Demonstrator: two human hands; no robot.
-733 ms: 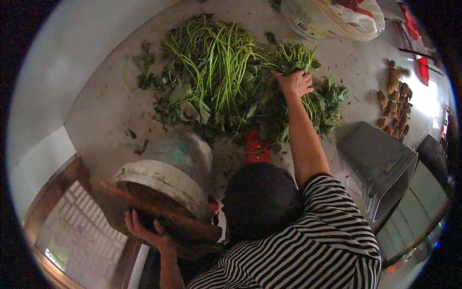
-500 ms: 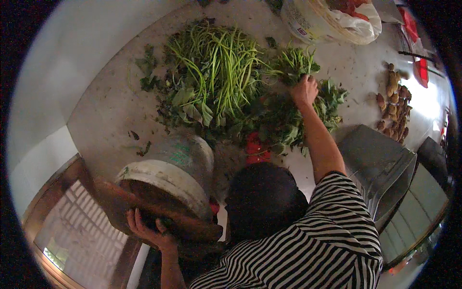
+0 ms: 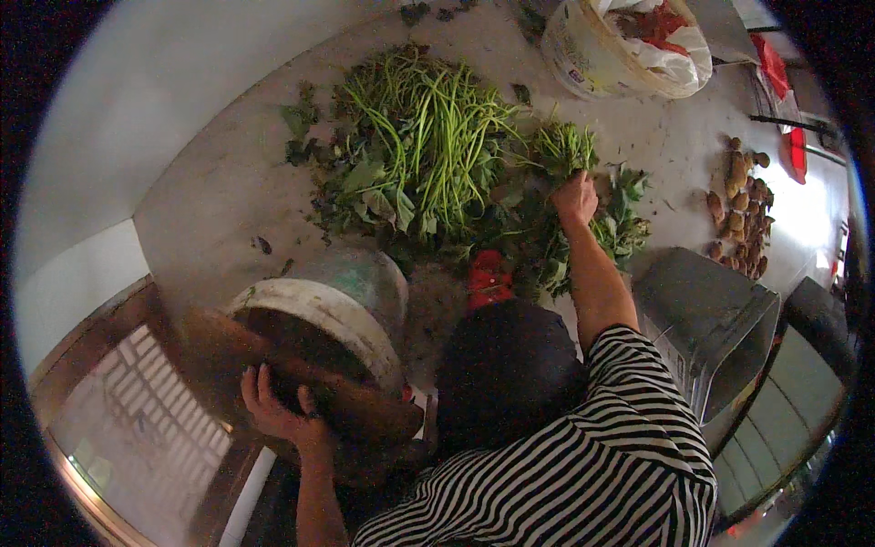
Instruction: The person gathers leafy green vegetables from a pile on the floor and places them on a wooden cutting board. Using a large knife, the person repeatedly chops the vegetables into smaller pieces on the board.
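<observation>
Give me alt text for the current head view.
The right hand touches a small leafy bunch beside a larger pile of long-stemmed greens on the floor. The left hand is at a brown board by a white-rimmed bucket.

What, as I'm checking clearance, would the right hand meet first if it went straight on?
Likely the small bunch of green stems just beyond the right hand, possibly touching; depth is unclear.
</observation>
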